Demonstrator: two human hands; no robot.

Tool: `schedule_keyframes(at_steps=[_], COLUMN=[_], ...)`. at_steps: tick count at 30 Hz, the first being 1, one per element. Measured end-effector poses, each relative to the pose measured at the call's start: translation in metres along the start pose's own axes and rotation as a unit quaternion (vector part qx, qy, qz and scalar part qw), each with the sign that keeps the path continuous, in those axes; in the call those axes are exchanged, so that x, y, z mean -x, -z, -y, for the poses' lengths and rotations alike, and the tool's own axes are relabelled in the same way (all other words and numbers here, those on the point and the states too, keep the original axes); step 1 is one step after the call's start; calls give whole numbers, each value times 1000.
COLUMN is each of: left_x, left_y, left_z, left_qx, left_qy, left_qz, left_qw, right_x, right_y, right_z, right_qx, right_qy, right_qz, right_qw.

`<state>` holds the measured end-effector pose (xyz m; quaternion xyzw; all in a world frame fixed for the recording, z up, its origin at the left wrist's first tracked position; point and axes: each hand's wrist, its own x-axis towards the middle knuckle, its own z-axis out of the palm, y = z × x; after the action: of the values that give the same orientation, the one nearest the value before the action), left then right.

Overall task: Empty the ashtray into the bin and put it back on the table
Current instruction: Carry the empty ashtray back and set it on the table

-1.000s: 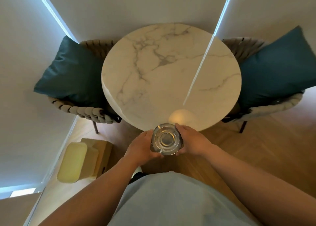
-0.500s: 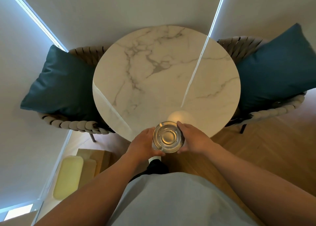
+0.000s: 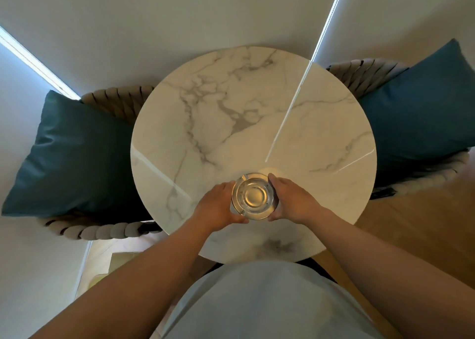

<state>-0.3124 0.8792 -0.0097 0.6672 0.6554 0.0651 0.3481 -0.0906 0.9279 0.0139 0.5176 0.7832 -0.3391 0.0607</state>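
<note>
Round clear glass ashtray (image 3: 254, 197) sits upright over the near part of the round white marble table (image 3: 321, 133), looks empty. Left hand (image 3: 218, 206) and right hand (image 3: 291, 201) wrap its opposite sides, fingers curled on the rim. Can't tell if it's touching the tabletop.

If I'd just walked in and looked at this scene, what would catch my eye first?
Most likely the round marble table filling the middle, with a bright streak of light across it. Next, the glass ashtray over its near part, held between the left hand and right hand; it looks empty. After that, the teal cushions on the woven chairs at either side.
</note>
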Motion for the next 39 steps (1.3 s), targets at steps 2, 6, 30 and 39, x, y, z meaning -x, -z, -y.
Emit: schedule_keyframes(at_steps=[2,6,30,39], left_x=[-11,-38,-178,-180], left_y=[5,14,23,22], left_z=[2,2,2,2], left_qx=[-4,-18,-69,-30], left_qy=[-2,-6,65,82], left_qz=[10,9,-26,-40], left_qw=[1000,1000,995,995], right_x=[-9,-31,-172,-179], right_y=[4,18,59,61], right_z=[1,-3,-65,-74], right_qx=[1,7,106,73], right_qy=[-12,-33,31,33], right_qz=[0,1,-10,-9], right_qw=[1000,999,994,997])
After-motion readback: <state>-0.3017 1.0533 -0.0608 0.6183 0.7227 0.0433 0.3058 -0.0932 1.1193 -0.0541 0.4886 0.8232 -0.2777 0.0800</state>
